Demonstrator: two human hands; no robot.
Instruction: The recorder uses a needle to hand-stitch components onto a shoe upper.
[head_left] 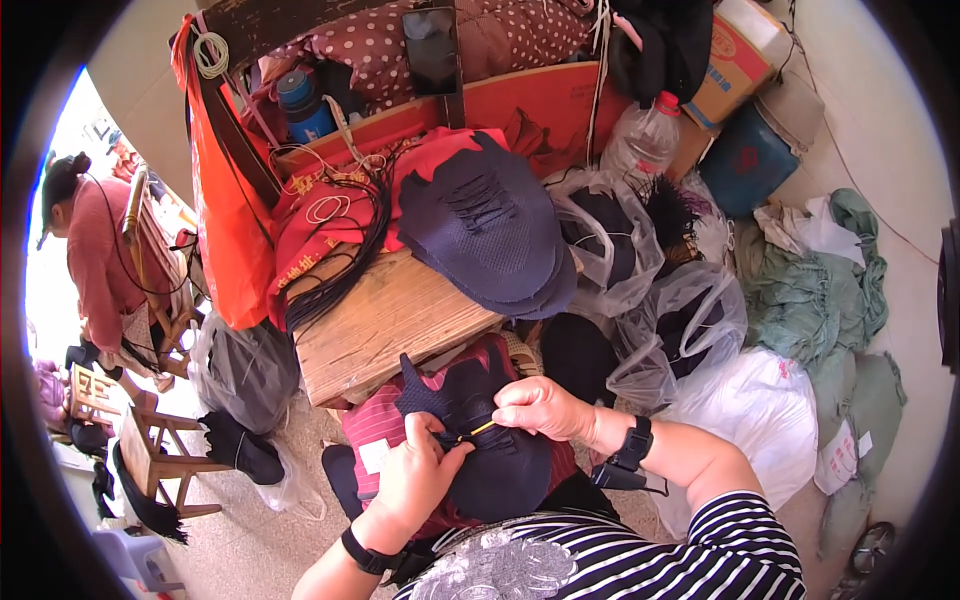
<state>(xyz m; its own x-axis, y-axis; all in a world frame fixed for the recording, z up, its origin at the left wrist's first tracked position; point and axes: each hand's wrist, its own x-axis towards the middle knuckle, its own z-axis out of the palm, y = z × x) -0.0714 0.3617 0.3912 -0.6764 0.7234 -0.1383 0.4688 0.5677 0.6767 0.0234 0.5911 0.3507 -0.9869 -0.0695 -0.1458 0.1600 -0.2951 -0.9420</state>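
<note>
A dark navy knit shoe upper (500, 475) lies over a red striped cloth (360, 435) on my lap. My left hand (420, 470) is closed at its left side, thumb and forefinger pinching the dark fabric. From the right, my right hand (545, 408) pinches one end of a thin yellow stick-like piece (482, 429). Its other end reaches down to the fingertips of my left hand, across the upper's lacing area. Whether a lace is caught at that end is too small to tell.
Ahead, a wooden bench (370, 320) bears a stack of navy shoe uppers (490, 220) and a bundle of black laces (360, 225). Clear plastic bags (690, 320) and a white sack (750, 410) lie to the right. At far left, another person (105, 250) sits near a wooden stool (150, 445).
</note>
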